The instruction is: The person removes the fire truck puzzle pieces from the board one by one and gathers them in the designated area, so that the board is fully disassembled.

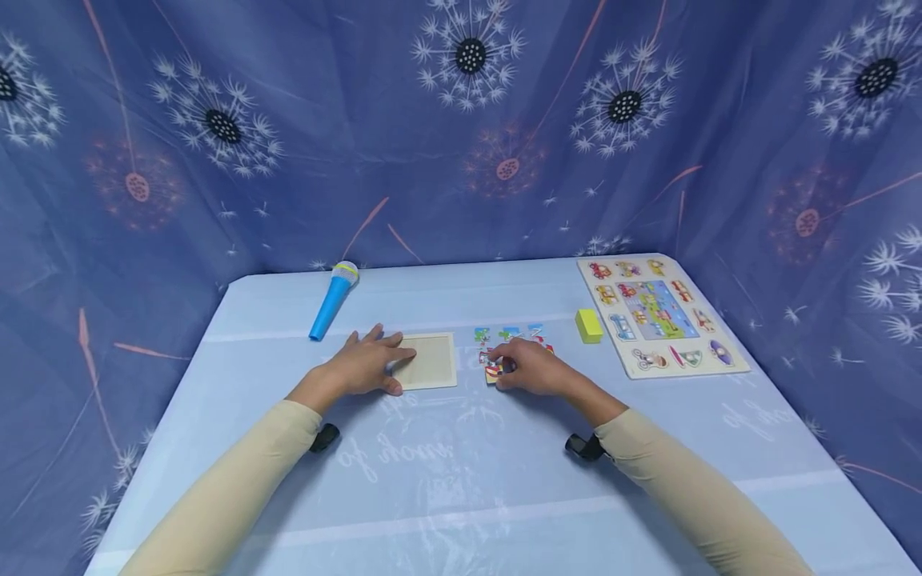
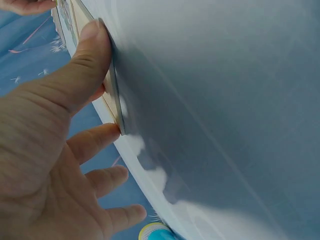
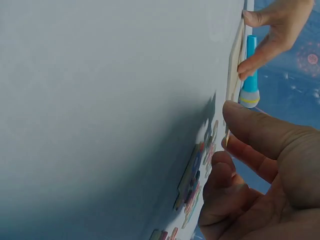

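An empty wooden puzzle tray [image 1: 434,362] with a raised rim lies flat in the middle of the table. My left hand [image 1: 366,364] rests on its left side with fingers spread; in the left wrist view the thumb [image 2: 95,50] presses the tray's edge. Right of the tray, my right hand [image 1: 535,366] pinches a jigsaw piece [image 1: 493,373] between thumb and fingers. In the right wrist view only a thin edge of that piece shows. Several loose jigsaw pieces [image 1: 511,332] with colourful prints lie around and partly behind the right hand.
A blue toy microphone [image 1: 332,304] lies at the back left. To the right stand a yellow block [image 1: 589,326] and a wooden picture puzzle board [image 1: 637,362] with vehicle and figure shapes. A blue dandelion-print curtain [image 1: 374,160] hangs behind the table.
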`<state>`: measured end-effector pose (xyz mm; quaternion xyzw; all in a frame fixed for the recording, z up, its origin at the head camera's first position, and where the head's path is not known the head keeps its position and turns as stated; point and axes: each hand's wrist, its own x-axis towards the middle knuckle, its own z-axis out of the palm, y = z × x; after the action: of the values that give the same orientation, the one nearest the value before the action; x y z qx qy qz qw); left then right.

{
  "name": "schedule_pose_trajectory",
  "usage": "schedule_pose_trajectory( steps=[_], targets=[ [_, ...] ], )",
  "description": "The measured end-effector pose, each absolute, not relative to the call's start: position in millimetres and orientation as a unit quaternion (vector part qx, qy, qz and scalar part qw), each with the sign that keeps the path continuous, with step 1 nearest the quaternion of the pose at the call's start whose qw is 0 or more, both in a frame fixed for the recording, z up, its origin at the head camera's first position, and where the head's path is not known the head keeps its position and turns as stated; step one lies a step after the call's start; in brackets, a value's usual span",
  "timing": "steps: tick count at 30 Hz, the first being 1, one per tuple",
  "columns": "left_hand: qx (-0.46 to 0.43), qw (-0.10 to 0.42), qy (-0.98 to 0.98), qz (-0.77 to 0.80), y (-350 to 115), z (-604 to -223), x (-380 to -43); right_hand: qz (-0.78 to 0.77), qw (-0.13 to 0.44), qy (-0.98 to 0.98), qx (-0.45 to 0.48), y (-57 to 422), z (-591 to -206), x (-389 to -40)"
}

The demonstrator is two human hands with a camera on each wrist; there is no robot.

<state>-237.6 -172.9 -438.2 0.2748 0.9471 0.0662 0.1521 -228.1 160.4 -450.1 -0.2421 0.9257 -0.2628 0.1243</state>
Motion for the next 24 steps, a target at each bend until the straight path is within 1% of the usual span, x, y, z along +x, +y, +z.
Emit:
schedule_pose_trajectory(
  steps=[4, 12, 24],
  targets=[
    [0.278, 0.153, 0.946, 0.063, -173.8, -438.4, -235.8, -0.246, 0.134, 0.93, -0.24, 159.9, -453.4, -227.0],
    [0.276, 0.148, 0.948, 0.058, -174.9, -436.7, -236.0, -0.243, 0.133, 0.932, -0.233, 154.4, -456.7, -228.3],
    [0.27, 0.161, 0.947, 0.069, -175.4, -438.3, -237.4, -0.252, 0.128, 0.933, -0.222, 153.3, -453.8, -224.8]
  ],
)
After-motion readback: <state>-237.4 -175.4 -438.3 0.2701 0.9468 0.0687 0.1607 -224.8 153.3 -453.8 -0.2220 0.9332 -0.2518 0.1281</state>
